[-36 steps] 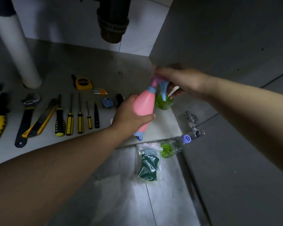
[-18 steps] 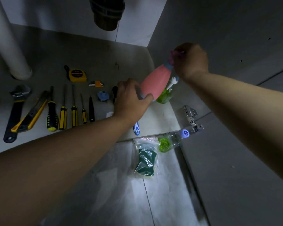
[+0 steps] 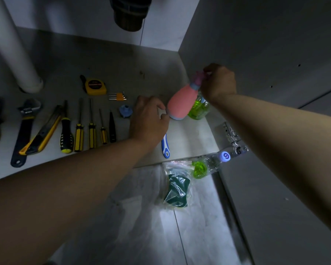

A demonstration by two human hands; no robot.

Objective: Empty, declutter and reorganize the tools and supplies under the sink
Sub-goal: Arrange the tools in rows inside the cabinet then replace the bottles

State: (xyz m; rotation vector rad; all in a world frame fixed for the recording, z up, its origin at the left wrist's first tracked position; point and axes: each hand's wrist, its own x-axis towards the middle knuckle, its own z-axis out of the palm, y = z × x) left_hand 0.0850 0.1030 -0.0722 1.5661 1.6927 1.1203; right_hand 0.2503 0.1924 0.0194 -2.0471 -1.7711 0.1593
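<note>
Holding one tilted pink bottle [image 3: 182, 103], right hand [image 3: 219, 83] grip clamps its top; left hand [image 3: 148, 121] grip unclear.

Matt pink plastic spray bottle [image 3: 182, 102] beside a clear, glossy green plastic bottle [image 3: 199, 109].
Crinkled clear plastic bag [image 3: 175, 186]; shiny metal hinge [image 3: 231, 134].

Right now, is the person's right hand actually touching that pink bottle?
Touching. The head view shows the right hand with its fingers curled round the top of the pink bottle, with no gap between them.
</note>
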